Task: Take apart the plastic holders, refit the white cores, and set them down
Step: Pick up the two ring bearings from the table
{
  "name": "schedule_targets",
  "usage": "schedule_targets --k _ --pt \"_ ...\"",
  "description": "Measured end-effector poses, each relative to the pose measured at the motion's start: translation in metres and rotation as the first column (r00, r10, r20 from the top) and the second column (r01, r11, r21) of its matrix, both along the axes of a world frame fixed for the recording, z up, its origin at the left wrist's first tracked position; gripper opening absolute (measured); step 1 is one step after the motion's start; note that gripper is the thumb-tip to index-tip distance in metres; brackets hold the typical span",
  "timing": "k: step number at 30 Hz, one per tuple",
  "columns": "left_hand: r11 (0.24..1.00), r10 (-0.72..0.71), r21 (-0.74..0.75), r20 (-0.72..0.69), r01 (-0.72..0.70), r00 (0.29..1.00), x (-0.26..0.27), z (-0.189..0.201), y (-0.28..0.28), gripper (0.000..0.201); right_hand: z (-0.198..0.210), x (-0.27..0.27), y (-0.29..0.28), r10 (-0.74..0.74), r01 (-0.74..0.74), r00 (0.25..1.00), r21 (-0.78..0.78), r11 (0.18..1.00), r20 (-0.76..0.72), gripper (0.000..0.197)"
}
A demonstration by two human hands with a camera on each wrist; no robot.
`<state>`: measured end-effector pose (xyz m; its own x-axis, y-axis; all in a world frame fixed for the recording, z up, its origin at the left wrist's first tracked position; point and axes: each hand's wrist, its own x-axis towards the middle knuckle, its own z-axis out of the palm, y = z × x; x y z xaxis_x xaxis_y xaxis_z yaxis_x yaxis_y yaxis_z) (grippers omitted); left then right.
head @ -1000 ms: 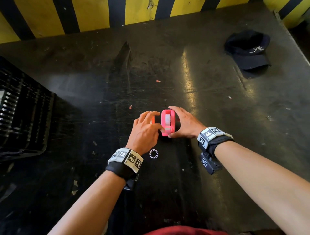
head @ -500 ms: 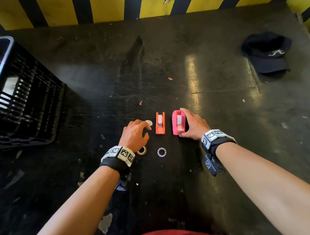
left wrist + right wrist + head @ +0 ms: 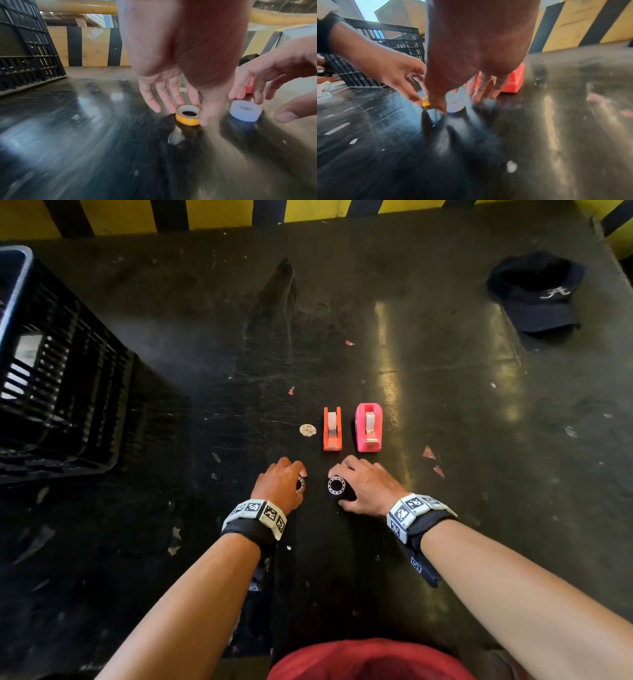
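An orange holder and a pink holder stand side by side on the dark table, each with a white core in it. Nearer me lie two loose rings. My left hand reaches down over the yellow tape ring, thumb and fingers touching its opposite sides in a pinch. My right hand arches over the white core ring, which shows plainly in the left wrist view. The right thumb is apart from it. Both rings rest on the table.
A small pale disc lies left of the orange holder. A black slatted crate stands at the left edge, and a dark cap at the far right. Yellow-black striped wall bounds the back. Red scraps lie right of the holders.
Both hands pulled back toward me. The right hand let go of the pink holder and the left left the pale disc; both now sit over the two loose rings.
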<state>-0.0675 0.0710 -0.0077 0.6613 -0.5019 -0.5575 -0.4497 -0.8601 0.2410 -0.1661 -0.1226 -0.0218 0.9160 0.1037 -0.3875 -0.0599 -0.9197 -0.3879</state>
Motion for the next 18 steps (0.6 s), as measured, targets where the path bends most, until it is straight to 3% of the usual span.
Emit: schedule_targets --k 8,18 --pt "0.987 0.073 -0.147 0.029 -0.068 0.997 0.003 0.009 0.029 0.045 0.001 -0.001 0.025 -0.029 0.035 0.995 -0.062 0.997 0.095 0.038" --pt "0.977 0.136 -0.187 0.169 -0.104 0.976 0.073 0.044 0.032 0.042 0.035 0.087 0.04 -0.108 0.127 0.969 -0.071 0.989 0.221 0.039"
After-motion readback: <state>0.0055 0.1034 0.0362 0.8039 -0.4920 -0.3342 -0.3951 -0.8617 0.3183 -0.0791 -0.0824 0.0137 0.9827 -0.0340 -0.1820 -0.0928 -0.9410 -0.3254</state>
